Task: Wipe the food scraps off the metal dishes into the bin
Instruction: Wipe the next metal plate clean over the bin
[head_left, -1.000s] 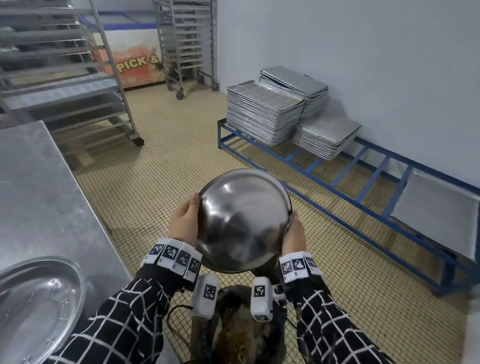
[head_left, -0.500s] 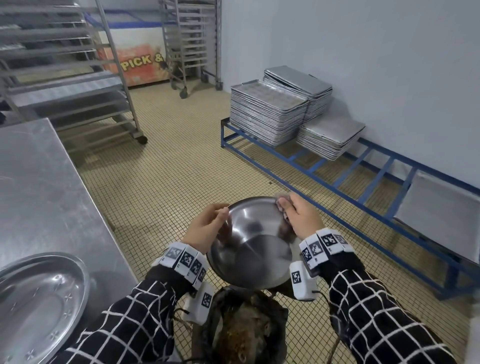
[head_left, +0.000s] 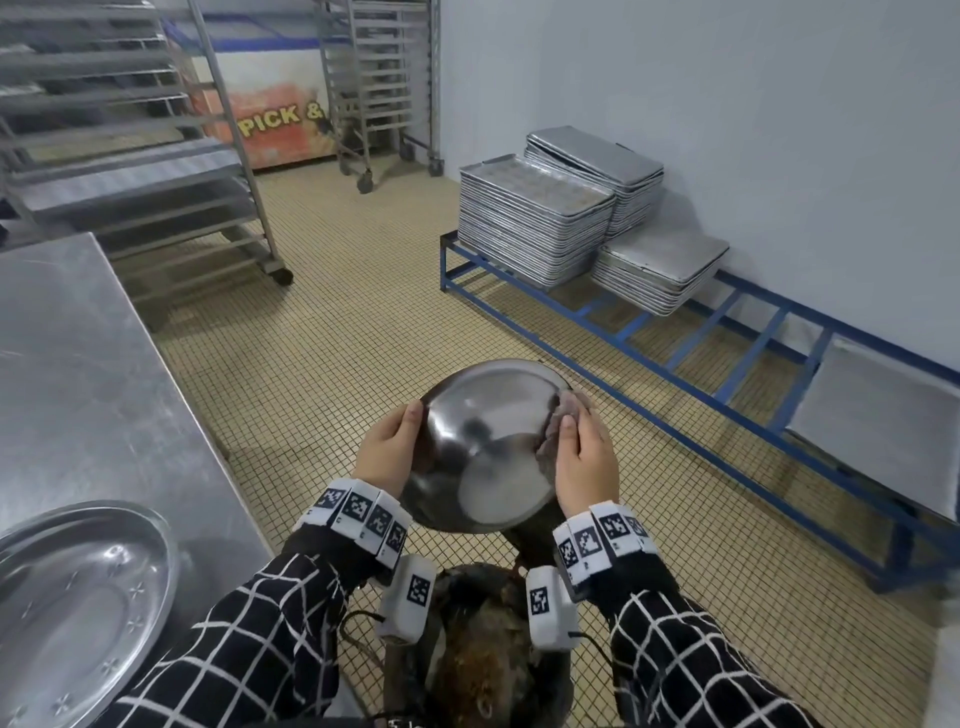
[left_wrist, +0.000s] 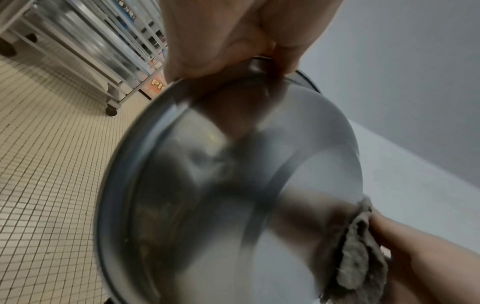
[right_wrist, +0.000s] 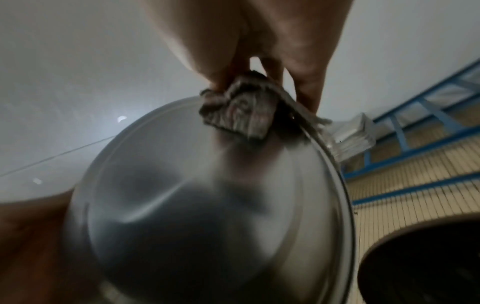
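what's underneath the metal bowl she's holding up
The bin sits below the metal bowl, brown food scraps inside. The wrist cameras and bowl cover part of its opening.

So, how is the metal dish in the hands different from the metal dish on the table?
The held dish is round, plain, tilted over the bin, gripped by the left hand and the right hand with a cloth. The table dish lies flat, looks oval, has star marks. Both are shiny metal.

The bowl (head_left: 488, 447) hung at centre above the bin (head_left: 483, 670), which stood at 6 o'clock. The left hand (head_left: 387, 452) held its 9 o'clock rim; the right hand (head_left: 584, 460) pressed a cloth (head_left: 558, 415) at 3 o'clock. A platter (head_left: 78, 608) lay on the surface (head_left: 78, 364) at 8 o'clock. 3 tray stacks (head_left: 535, 218) sat on a rack (head_left: 753, 343) at 1 o'clock.
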